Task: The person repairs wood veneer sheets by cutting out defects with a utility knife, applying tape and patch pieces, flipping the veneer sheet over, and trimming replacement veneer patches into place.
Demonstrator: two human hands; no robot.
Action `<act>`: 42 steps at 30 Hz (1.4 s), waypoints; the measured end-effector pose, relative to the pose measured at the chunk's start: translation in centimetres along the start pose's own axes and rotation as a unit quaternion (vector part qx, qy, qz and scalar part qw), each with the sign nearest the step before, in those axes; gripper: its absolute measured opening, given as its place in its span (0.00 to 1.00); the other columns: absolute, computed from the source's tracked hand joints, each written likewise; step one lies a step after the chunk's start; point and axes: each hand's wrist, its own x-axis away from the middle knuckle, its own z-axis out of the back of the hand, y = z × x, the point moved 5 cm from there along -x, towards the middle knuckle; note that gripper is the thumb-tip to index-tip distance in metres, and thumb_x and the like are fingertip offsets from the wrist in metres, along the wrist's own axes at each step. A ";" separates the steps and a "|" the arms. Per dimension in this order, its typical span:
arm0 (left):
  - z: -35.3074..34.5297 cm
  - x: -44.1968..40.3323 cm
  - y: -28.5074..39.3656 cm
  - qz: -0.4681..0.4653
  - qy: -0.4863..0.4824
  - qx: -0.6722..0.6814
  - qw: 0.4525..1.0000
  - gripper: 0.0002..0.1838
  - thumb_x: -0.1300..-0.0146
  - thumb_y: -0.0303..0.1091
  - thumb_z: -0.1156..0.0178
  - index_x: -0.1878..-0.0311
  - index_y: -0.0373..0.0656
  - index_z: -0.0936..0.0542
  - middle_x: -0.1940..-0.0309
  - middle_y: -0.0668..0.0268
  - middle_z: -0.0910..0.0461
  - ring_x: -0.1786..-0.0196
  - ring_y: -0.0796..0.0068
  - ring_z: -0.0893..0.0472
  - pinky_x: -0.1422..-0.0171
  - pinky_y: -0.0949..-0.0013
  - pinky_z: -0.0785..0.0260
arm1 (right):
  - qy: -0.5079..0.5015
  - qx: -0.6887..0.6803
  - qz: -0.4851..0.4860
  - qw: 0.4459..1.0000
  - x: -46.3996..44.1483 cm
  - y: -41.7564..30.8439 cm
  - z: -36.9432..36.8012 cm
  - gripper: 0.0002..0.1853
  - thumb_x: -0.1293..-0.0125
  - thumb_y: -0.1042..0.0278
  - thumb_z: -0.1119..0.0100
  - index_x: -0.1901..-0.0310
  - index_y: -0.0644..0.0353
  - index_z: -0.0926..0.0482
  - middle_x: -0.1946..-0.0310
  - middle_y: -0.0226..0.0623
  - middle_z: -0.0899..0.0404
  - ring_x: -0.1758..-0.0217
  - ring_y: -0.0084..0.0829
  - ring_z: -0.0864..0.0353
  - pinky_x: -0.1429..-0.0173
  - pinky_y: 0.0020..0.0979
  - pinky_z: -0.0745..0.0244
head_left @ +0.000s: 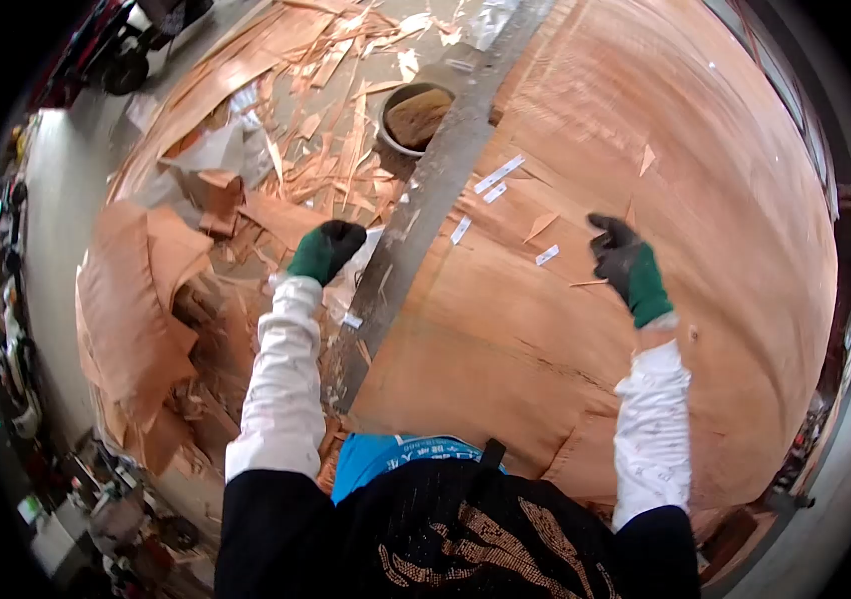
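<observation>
My left hand (328, 252), in a green glove with dark fingers, is closed beside the long metal edge (400, 250). Whether anything is inside its fingers is hidden. A pale, shiny scrap (357, 268) shows just to its right. Over the large wood veneer sheet (505, 329), my right hand (630, 265) wears the same kind of glove. Its fingers are loosely bent and apart, with nothing visible in them. Left of that hand, short white tape strips (500, 175) and thin veneer slivers (540, 227) lie on the sheet.
Broken veneer scraps (345, 150) cover the floor on the left, with larger curled pieces (136, 299) piled nearer me. A round bucket (417, 118) with a brown lump inside stands against the metal edge. A wheeled vehicle (121, 65) is at the far upper left.
</observation>
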 end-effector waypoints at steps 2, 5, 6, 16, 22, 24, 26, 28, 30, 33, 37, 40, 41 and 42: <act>1.7 1.1 1.2 -0.044 0.070 0.124 0.989 0.20 0.37 0.46 0.38 0.54 0.37 0.19 0.62 0.60 0.16 0.60 0.73 0.19 0.51 0.70 0.28 | -0.075 -0.166 -0.010 0.983 3.4 -1.0 -3.4 0.17 0.35 0.71 0.44 0.45 0.59 0.23 0.65 0.34 0.19 0.70 0.23 0.22 0.64 0.25 0.25; 3.8 2.9 -3.8 -0.034 0.056 0.258 0.964 0.22 0.33 0.48 0.42 0.54 0.34 0.19 0.63 0.62 0.16 0.60 0.74 0.19 0.51 0.71 0.29 | -0.106 -0.265 -0.032 0.958 9.6 -0.5 -5.5 0.15 0.35 0.71 0.40 0.47 0.62 0.22 0.65 0.32 0.20 0.72 0.21 0.24 0.67 0.23 0.26; 3.5 4.9 -4.6 -0.013 -0.002 0.282 0.959 0.24 0.32 0.49 0.44 0.53 0.34 0.19 0.62 0.61 0.16 0.59 0.73 0.19 0.49 0.71 0.29 | -0.107 -0.251 -0.054 0.960 11.5 0.5 -6.0 0.16 0.35 0.70 0.39 0.47 0.61 0.22 0.64 0.32 0.19 0.72 0.21 0.23 0.69 0.22 0.28; -1.6 9.8 -12.7 -0.099 0.203 0.109 0.968 0.17 0.31 0.36 0.45 0.45 0.35 0.22 0.52 0.56 0.18 0.50 0.68 0.20 0.44 0.67 0.29 | 0.061 -0.042 -0.102 0.992 23.1 13.8 0.0 0.14 0.39 0.74 0.43 0.51 0.62 0.21 0.64 0.39 0.18 0.63 0.27 0.19 0.61 0.29 0.23; -5.5 14.2 2.0 -0.198 0.207 0.063 0.956 0.16 0.34 0.33 0.42 0.46 0.35 0.22 0.47 0.54 0.21 0.44 0.63 0.23 0.38 0.64 0.32 | 0.289 -0.006 -0.149 0.946 31.9 29.2 3.7 0.14 0.42 0.71 0.42 0.54 0.61 0.19 0.61 0.48 0.18 0.60 0.41 0.18 0.54 0.36 0.23; -8.9 16.3 8.0 -0.300 0.149 -0.011 0.942 0.16 0.35 0.32 0.40 0.46 0.36 0.22 0.46 0.53 0.22 0.41 0.60 0.24 0.36 0.62 0.33 | 0.309 -0.068 -0.165 0.934 34.6 32.3 2.1 0.14 0.42 0.70 0.42 0.53 0.61 0.20 0.60 0.48 0.18 0.60 0.41 0.18 0.54 0.35 0.23; -13.1 17.8 14.1 -0.410 0.115 -0.098 0.900 0.17 0.36 0.32 0.39 0.45 0.37 0.23 0.44 0.50 0.24 0.39 0.55 0.26 0.35 0.60 0.35 | 0.293 -0.113 -0.200 0.928 36.9 31.7 0.7 0.15 0.41 0.70 0.42 0.52 0.61 0.20 0.60 0.49 0.18 0.60 0.41 0.18 0.53 0.35 0.24; -17.4 18.5 19.1 -0.474 0.109 -0.123 0.865 0.20 0.37 0.36 0.38 0.44 0.38 0.24 0.43 0.48 0.26 0.38 0.51 0.28 0.34 0.58 0.36 | 0.254 -0.206 -0.219 0.919 39.2 30.8 -0.8 0.16 0.40 0.74 0.44 0.49 0.62 0.22 0.62 0.42 0.20 0.62 0.35 0.21 0.57 0.32 0.25; -21.6 16.7 23.1 -0.492 0.131 -0.140 0.849 0.26 0.38 0.44 0.37 0.42 0.38 0.26 0.41 0.46 0.28 0.36 0.49 0.30 0.33 0.55 0.37 | 0.222 -0.350 -0.205 0.887 42.0 30.9 -3.3 0.21 0.39 0.83 0.46 0.44 0.62 0.25 0.66 0.29 0.25 0.68 0.23 0.28 0.65 0.25 0.27; -27.7 12.0 27.5 -0.462 0.170 -0.173 0.853 0.34 0.42 0.55 0.39 0.40 0.38 0.28 0.40 0.44 0.29 0.35 0.47 0.32 0.31 0.52 0.41 | 0.231 -0.222 -0.244 0.915 46.9 31.8 -5.4 0.14 0.35 0.72 0.45 0.49 0.63 0.23 0.61 0.41 0.21 0.61 0.33 0.23 0.58 0.31 0.26; -33.2 8.1 31.7 -0.440 0.204 -0.237 0.842 0.37 0.46 0.59 0.39 0.39 0.41 0.28 0.37 0.46 0.31 0.34 0.47 0.34 0.33 0.48 0.40 | 0.234 -0.079 -0.297 0.922 55.6 30.2 -6.8 0.15 0.34 0.62 0.44 0.54 0.67 0.21 0.60 0.55 0.19 0.59 0.45 0.18 0.55 0.38 0.25; -35.1 5.3 33.2 -0.361 0.195 -0.328 0.851 0.32 0.47 0.58 0.38 0.47 0.43 0.22 0.39 0.49 0.29 0.35 0.52 0.32 0.36 0.47 0.39 | 0.187 -0.257 -0.439 0.840 61.2 31.0 -10.0 0.15 0.35 0.64 0.44 0.54 0.65 0.19 0.65 0.49 0.17 0.64 0.38 0.16 0.65 0.34 0.22; -34.6 5.5 33.9 -0.350 0.150 -0.365 0.850 0.29 0.47 0.58 0.38 0.52 0.43 0.20 0.43 0.49 0.26 0.38 0.52 0.29 0.37 0.49 0.37 | 0.217 -0.288 -0.436 0.825 62.3 31.5 -11.0 0.15 0.35 0.64 0.44 0.53 0.65 0.20 0.64 0.48 0.17 0.64 0.36 0.16 0.66 0.34 0.21; -34.4 5.5 33.8 -0.335 0.104 -0.403 0.845 0.27 0.47 0.58 0.38 0.56 0.42 0.18 0.46 0.49 0.23 0.41 0.53 0.26 0.38 0.51 0.36 | 0.245 -0.319 -0.432 0.807 64.3 32.0 -12.9 0.15 0.35 0.65 0.44 0.52 0.66 0.20 0.64 0.46 0.17 0.64 0.35 0.16 0.66 0.34 0.20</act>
